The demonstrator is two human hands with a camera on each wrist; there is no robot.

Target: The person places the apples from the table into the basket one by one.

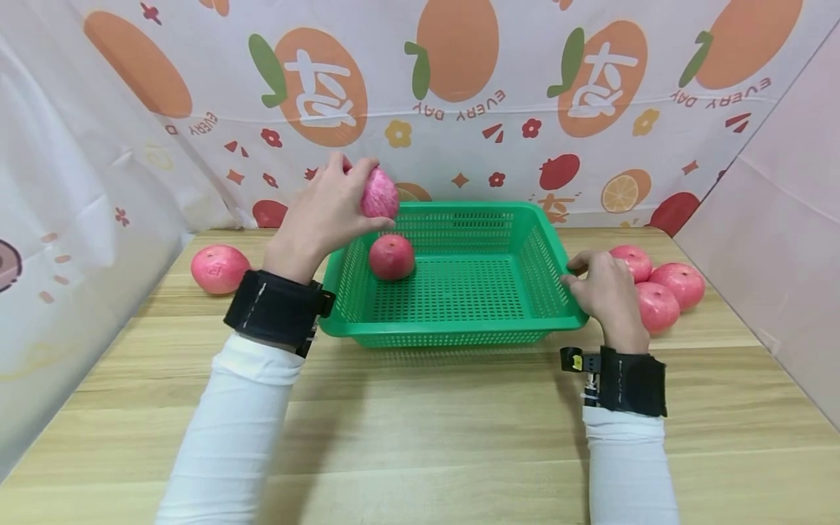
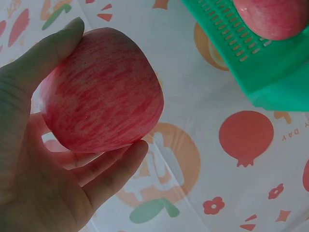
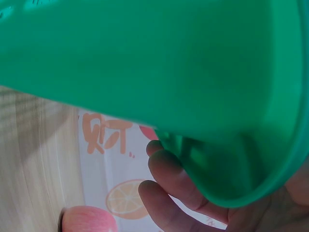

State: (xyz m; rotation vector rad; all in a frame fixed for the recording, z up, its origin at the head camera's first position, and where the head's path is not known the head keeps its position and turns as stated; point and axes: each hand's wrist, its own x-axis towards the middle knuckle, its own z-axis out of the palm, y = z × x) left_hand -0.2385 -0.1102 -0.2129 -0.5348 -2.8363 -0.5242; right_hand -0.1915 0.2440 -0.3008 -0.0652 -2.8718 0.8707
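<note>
My left hand (image 1: 327,208) holds a red-streaked apple (image 1: 380,194) above the back left corner of a green plastic basket (image 1: 453,327). In the left wrist view, thumb and fingers curve round the sides of that apple (image 2: 104,92). Inside the basket, at its left end, sits another apple (image 1: 391,257). My right hand (image 1: 609,297) grips the basket's right rim. The right wrist view shows its fingers (image 3: 176,186) curled beneath the green rim (image 3: 241,197), with the thumb hidden.
One apple (image 1: 220,269) lies on the wooden table (image 1: 433,437) left of the basket. To the right, three apples (image 1: 658,306) sit close together beside my right hand. A fruit-printed curtain (image 1: 459,157) hangs right behind the basket, and white sheeting (image 1: 85,219) borders the left side.
</note>
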